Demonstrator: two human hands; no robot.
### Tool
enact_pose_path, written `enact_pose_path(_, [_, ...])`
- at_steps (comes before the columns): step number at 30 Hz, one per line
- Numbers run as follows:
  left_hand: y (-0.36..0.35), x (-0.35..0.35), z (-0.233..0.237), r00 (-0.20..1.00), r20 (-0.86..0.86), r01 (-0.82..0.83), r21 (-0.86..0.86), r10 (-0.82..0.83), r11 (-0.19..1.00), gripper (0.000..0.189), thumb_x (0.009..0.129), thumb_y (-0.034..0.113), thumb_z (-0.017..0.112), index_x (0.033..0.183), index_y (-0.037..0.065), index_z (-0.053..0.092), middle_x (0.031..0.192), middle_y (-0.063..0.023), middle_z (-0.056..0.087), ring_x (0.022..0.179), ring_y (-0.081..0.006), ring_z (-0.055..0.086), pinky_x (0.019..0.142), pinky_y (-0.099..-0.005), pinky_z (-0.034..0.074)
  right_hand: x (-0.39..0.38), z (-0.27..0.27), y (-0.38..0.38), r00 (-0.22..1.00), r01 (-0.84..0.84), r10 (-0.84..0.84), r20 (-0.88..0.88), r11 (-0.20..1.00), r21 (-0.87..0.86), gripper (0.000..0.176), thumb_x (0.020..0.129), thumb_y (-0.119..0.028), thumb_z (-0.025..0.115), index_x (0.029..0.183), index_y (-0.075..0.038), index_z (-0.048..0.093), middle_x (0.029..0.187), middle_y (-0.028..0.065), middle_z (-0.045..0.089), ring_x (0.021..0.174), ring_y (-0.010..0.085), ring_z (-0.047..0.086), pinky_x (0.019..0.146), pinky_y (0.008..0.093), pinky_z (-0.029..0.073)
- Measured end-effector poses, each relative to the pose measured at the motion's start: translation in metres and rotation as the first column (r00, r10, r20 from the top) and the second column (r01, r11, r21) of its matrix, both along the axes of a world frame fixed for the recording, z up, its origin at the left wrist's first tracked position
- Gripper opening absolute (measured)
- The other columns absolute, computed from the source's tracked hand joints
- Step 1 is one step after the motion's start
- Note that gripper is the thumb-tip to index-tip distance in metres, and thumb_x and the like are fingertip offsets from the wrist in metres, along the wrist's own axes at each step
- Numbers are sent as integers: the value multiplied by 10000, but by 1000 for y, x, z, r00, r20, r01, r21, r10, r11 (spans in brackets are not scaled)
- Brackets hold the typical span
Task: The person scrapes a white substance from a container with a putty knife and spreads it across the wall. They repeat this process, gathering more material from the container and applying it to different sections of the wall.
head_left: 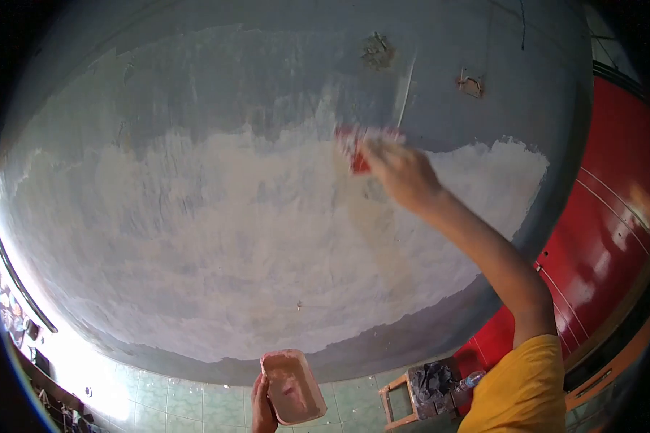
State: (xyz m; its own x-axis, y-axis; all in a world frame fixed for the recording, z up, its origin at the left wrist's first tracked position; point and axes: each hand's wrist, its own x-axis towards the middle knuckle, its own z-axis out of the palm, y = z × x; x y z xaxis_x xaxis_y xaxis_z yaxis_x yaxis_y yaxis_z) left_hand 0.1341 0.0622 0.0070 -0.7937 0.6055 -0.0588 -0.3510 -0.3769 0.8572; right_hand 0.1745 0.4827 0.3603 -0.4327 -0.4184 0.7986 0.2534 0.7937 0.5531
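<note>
My right hand point(403, 172) is raised to the grey wall point(289, 79), its fingers wrapped round a red putty scraper point(361, 163). The scraper's wide edge lies at the upper border of a pale coat of putty point(224, 216); motion blurs both hand and tool. Low in the view, my left hand point(263, 410) grips the left side of a rectangular plastic tub point(316, 395). Pinkish-white residue coats the inside of the tub. Part of the left hand is hidden behind it.
A rough patch point(378, 52) and a small wall box opening point(471, 86) interrupt the upper wall. On the right stands a glossy red panel point(599, 209). Below are green floor tiles point(217, 404) and a wooden stool point(399, 400) beside dark crumpled material point(432, 386).
</note>
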Motion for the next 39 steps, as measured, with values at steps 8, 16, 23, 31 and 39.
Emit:
enact_pose_path(8, [2,10,19,1000,-2,-28,-57,27,998,444,1075,396,451,1310,37,562,1155,-64,646,1005,-151,641,858,-320,544,30,168,19,976,137,-164,-143,974,-182,389,958,-71,524,1315,-171,643,1105,92,740,908,340,717,751,444,589])
enact_pose_path(16, [3,14,30,997,69,-40,-56,43,998,447,1077,398,445,1316,39,563,1158,-63,646,1009,-150,643,860,-314,545,-5,-41,9,988,122,-129,89,990,76,435,918,-22,571,1351,-27,610,1250,130,710,1091,263,711,925,393,580])
enact_pose_path(23, [3,24,51,993,104,-51,-70,58,996,451,1077,401,442,1318,40,565,1160,-62,646,1018,-149,642,864,-311,545,-3,171,3,981,195,-187,56,931,-310,375,968,-65,517,1333,-40,596,1208,173,693,1068,366,684,828,446,596])
enact_pose_path(31, [1,21,38,992,121,-37,-46,42,998,451,1064,394,481,1330,36,551,1175,-65,642,1049,-160,636,893,-327,542,-13,-14,37,975,203,-199,100,979,-31,499,955,-63,529,1454,-43,515,1473,209,536,1285,336,595,1023,418,537])
enact_pose_path(39, [-9,9,20,994,106,0,0,0,1000,516,1053,351,544,1446,23,475,1298,-96,609,1174,-200,604,984,-346,506,37,189,20,974,108,-137,-178,981,-164,346,967,-105,544,1281,-174,673,1109,184,721,842,344,725,722,444,590])
